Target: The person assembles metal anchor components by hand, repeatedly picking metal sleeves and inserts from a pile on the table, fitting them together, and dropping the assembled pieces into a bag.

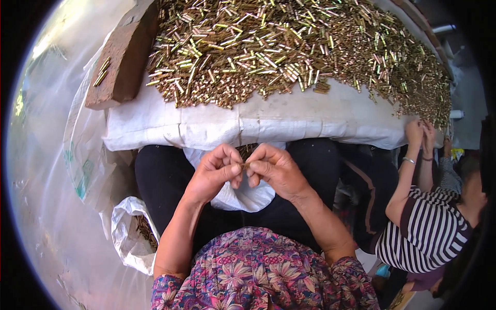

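My left hand and my right hand meet fingertip to fingertip over my lap, both closed in a pinch. Between them is a small brass-coloured metal piece, mostly covered by the fingers, so its exact shape is hard to make out. Under the hands, a white woven sack lies open between my knees, with some metal pieces showing inside. Just beyond stands a table covered in white sheeting, heaped with a pile of short, shiny brass-coloured metal tubes and pins.
A brick edges the pile at left, with several metal pins on top. Another white sack with metal pieces stands by my left leg. To my right, a co-worker in a striped top has both hands at the table's edge.
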`<state>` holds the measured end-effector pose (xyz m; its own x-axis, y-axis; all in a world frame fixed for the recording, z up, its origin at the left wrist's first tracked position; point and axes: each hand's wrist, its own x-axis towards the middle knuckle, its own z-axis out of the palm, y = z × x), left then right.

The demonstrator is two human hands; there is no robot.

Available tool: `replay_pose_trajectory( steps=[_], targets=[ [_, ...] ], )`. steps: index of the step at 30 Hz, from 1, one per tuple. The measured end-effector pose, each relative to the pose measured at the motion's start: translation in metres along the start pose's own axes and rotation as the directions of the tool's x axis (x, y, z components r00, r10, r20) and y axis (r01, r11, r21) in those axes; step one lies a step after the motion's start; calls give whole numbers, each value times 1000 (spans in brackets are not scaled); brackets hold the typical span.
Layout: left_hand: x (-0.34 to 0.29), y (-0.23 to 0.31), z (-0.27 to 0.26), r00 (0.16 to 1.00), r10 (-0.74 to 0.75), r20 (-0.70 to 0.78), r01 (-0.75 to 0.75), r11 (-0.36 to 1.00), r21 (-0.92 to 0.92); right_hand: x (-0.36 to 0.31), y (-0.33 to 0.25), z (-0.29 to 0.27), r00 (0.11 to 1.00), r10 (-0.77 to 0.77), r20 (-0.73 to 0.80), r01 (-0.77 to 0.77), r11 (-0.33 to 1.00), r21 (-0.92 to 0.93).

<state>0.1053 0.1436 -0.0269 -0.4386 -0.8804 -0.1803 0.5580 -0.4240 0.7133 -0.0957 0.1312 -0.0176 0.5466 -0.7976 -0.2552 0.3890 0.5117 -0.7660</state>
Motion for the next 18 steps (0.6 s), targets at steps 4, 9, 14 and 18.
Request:
replay_pose_trajectory(
  steps=[4, 9, 14, 18],
  targets=[
    [1, -1, 6, 992, 20, 125, -6, 993, -115, -3, -6, 4, 994, 20, 104, -38, 985, 169],
    [-3, 25, 4, 998, -58, -29, 64, 951, 304, 6, -36, -12, 988, -153, 38, 141, 755, -640],
    [4, 57, 10, 956, 214, -198, 95, 413, 906, 51, -90, -49, 756, -627, -188, 41, 333, -942],
    [31, 58, -3, 876, 472, -102, 91, 46, 995, 96, -106, -80, 701, -704, 109, 59, -95, -994]
  ],
)
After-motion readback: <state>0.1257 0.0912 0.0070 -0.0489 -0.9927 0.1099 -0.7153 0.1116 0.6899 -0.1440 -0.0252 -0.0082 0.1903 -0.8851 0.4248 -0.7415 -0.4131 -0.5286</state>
